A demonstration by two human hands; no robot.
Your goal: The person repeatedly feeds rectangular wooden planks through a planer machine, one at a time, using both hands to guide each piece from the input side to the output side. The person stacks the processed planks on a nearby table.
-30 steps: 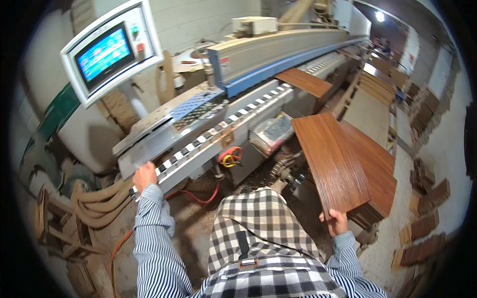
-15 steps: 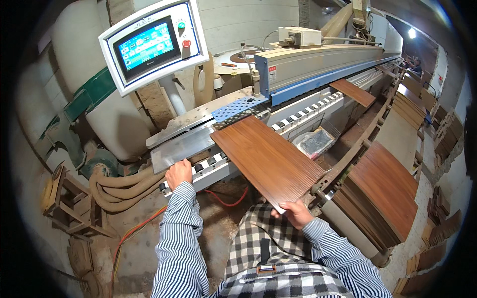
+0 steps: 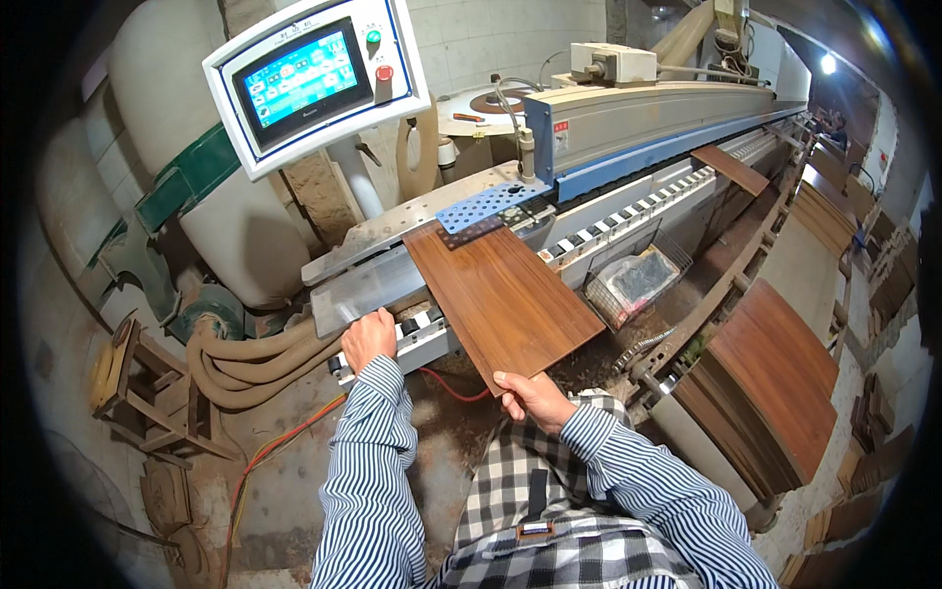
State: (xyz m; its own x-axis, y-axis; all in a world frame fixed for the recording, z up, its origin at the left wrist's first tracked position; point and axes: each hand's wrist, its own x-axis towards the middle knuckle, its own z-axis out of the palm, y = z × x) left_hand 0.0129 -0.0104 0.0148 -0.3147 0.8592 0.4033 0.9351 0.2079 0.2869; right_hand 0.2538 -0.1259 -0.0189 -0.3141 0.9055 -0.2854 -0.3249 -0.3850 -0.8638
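A brown wood-grain board (image 3: 505, 304) lies across the infeed end of a long edge-banding machine (image 3: 657, 128). Its far end reaches under a blue perforated plate (image 3: 488, 204). My right hand (image 3: 535, 399) pinches the board's near left corner, thumb on top and fingers beneath. At the machine's near end, my left hand (image 3: 370, 337) is curled over the edge of the metal table (image 3: 365, 290), beside the roller rail (image 3: 422, 324); its fingertips are partly hidden. Farther along the machine, a second brown board (image 3: 731, 170) sticks out from under the blue pressure beam.
A control screen (image 3: 304, 83) on a post stands at the back left. To my right, stacked boards (image 3: 770, 363) rest on a roller conveyor. A wire basket (image 3: 638, 280) hangs off the machine. Thick hoses (image 3: 235, 368), a wooden stool (image 3: 147, 393) and a red hose (image 3: 456, 391) are at left.
The board has swung left and slid farther in beneath the blue plate, my right hand moving left with it. The second board has travelled away along the machine. My left hand keeps its place.
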